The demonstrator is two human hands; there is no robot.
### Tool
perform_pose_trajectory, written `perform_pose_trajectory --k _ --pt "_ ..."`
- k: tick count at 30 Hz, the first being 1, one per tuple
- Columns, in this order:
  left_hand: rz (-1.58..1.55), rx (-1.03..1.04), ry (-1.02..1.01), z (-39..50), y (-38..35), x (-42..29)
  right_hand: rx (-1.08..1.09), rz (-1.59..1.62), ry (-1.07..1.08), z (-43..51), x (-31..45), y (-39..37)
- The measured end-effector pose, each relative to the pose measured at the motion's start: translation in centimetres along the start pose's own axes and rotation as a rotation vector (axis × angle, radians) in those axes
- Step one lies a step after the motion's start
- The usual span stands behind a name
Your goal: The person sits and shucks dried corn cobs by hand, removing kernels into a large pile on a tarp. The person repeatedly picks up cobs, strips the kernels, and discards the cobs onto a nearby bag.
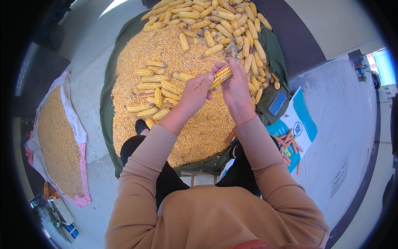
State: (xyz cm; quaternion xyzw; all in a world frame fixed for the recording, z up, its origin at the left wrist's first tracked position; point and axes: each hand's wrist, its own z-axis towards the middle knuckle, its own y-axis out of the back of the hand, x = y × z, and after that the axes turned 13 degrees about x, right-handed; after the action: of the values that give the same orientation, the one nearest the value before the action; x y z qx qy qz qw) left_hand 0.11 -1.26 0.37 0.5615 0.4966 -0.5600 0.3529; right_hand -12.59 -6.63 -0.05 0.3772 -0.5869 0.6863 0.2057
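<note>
Both hands hold one yellow ear of corn (222,77) above a wide heap of loose corn kernels (199,137). My left hand (197,90) grips its lower left end, thumb on the kernels. My right hand (233,81) is around its upper right end, where dry husk or silk (232,51) sticks out. Below and left of the hands, several ears (158,90) lie on the kernels, a few with rows stripped. A large pile of whole ears (217,21) covers the far side of the heap.
A dark green cloth (108,93) lies under the heap, with a phone (277,103) on its right part. Reddish bare cobs (287,144) lie on a blue and white printed sack (303,116). At the left, kernels or grain (59,140) cover another cloth (81,130). My knees flank the near edge.
</note>
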Motion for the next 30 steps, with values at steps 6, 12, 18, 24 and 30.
perform_pose_trajectory --k 6,12,18,24,30 --pt "-0.142 -0.065 0.075 0.2 0.2 0.4 -0.002 -0.009 -0.023 -0.4 0.5 -1.0" --pt "-0.165 0.015 0.022 0.0 -0.2 0.0 -0.099 0.035 -0.048 -0.3 0.7 -0.3" --pt "-0.17 0.075 0.037 -0.1 -0.1 0.5 -0.172 0.077 -0.098 0.1 0.3 0.5" --pt "-0.292 0.053 0.155 0.0 -0.3 0.4 -0.176 0.162 -0.135 0.3 0.0 1.0" --pt "-0.469 0.074 0.143 -0.3 0.0 0.0 -0.246 0.229 -0.127 0.7 0.5 1.0"
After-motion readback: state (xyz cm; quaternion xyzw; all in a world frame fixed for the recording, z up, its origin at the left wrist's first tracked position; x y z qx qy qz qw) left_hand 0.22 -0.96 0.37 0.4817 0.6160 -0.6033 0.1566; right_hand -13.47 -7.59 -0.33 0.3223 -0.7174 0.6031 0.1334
